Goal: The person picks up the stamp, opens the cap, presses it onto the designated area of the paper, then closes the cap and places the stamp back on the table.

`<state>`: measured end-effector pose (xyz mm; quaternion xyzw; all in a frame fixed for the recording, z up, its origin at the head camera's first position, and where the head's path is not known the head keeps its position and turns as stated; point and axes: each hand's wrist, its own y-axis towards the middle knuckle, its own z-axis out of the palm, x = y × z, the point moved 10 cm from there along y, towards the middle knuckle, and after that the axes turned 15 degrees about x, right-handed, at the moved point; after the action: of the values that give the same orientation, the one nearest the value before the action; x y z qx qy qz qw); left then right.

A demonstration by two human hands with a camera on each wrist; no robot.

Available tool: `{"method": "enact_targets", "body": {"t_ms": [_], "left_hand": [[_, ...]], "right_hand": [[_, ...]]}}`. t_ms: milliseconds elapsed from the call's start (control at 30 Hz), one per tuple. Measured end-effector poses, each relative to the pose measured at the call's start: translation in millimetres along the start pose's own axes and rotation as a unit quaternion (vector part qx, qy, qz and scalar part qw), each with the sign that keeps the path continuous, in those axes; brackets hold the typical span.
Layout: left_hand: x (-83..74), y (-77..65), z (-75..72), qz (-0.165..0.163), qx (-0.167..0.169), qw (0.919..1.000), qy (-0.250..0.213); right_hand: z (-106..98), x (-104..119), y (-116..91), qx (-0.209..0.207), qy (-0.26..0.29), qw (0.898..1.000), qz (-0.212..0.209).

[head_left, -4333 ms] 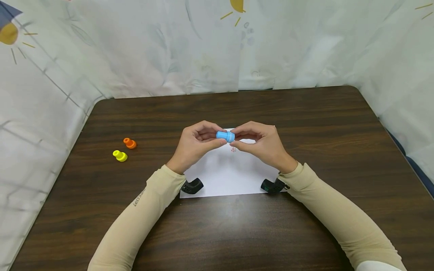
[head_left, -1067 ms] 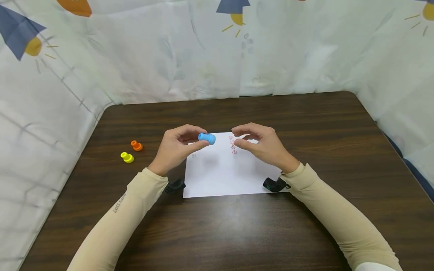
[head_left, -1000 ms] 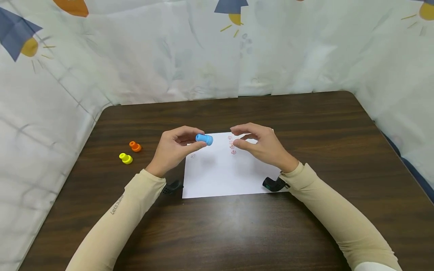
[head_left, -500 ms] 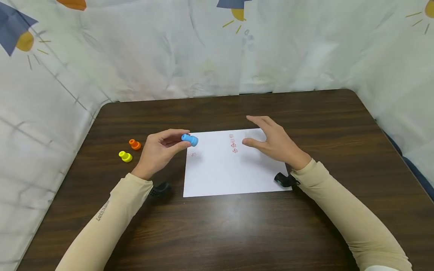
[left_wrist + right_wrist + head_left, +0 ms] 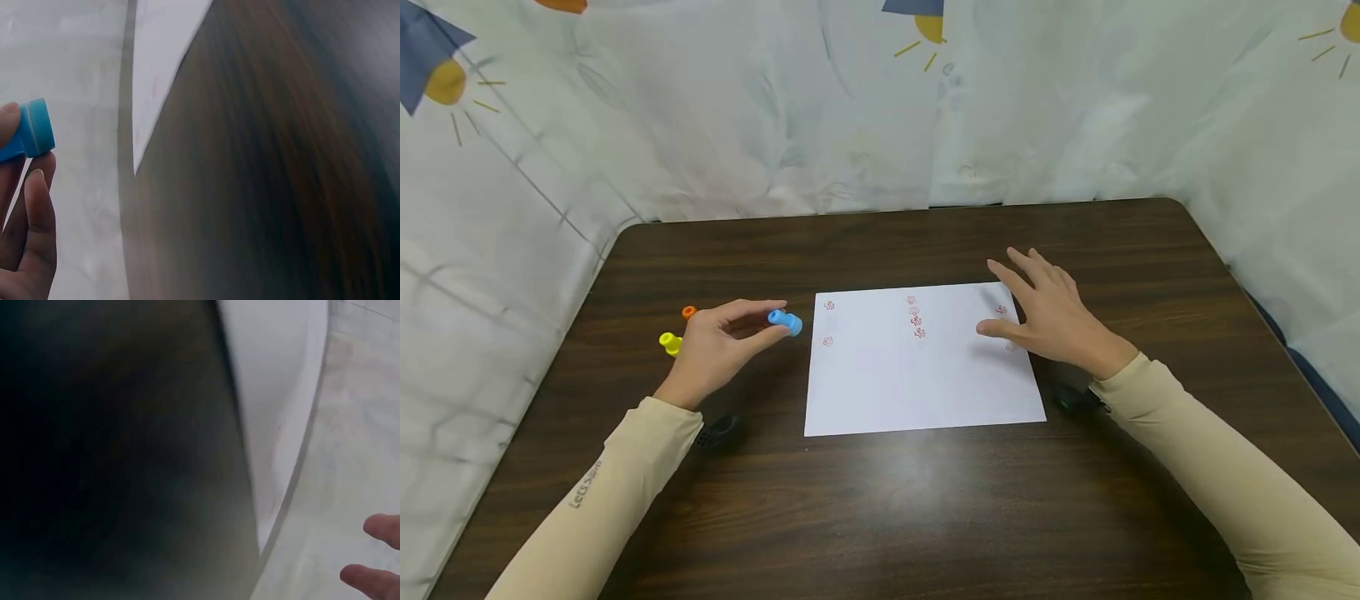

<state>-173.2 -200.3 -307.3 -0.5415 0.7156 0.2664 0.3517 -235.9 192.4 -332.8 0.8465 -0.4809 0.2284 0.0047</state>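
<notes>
My left hand (image 5: 715,346) pinches a small blue stamp (image 5: 785,322) between thumb and fingers, just off the left edge of the white paper (image 5: 917,392). In the left wrist view the blue stamp (image 5: 37,128) shows its wide, round, capped end. My right hand (image 5: 1056,317) is held over the paper's right edge with fingers spread and nothing in it. Small red flower prints (image 5: 916,321) run in a column at the top middle of the sheet, with others near its upper left and right corners.
A yellow stamp (image 5: 670,342) and an orange stamp (image 5: 689,312) stand on the dark wooden table (image 5: 895,508) at the left, partly behind my left hand. A pale printed curtain (image 5: 737,125) hangs around the table's back and sides.
Earlier both hands held the blue stamp over the paper; the right then let go. My left hand has carried it left, off the sheet. My right hand has moved right, fingers spreading.
</notes>
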Motion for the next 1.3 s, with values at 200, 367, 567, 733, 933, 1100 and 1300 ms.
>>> {"method": "enact_targets", "body": {"t_ms": [200, 367, 567, 733, 933, 1100, 1300], "left_hand": [[11.5, -11.4, -14.9, -0.009, -0.013, 0.9996, 0.023], [21.3, -20.8, -27.9, -0.019, -0.03, 0.9978, 0.056], [31.3, -31.0, -40.9, -0.043, -0.048, 0.9931, 0.098], [37.3, -35.3, -48.7, -0.063, -0.062, 0.9878, 0.128], [43.1, -38.2, -51.2, -0.078, -0.052, 0.9867, 0.133], [46.8, -41.3, -53.9, -0.077, -0.042, 0.9846, 0.151], [56.1, -46.2, -57.5, -0.099, -0.04, 0.9794, 0.171]], "right_hand": [[7.5, -11.0, -10.0, 0.041, -0.044, 0.998, 0.025], [14.7, -15.6, -15.2, 0.069, -0.069, 0.995, 0.033], [22.9, -16.9, -19.3, 0.092, -0.088, 0.991, 0.033], [26.0, -18.0, -21.7, 0.101, -0.097, 0.99, 0.033], [27.8, -16.9, -25.3, 0.117, -0.103, 0.987, 0.031], [28.3, -17.9, -26.5, 0.127, -0.105, 0.986, 0.031], [29.0, -19.7, -29.4, 0.127, -0.101, 0.986, 0.031]]}}
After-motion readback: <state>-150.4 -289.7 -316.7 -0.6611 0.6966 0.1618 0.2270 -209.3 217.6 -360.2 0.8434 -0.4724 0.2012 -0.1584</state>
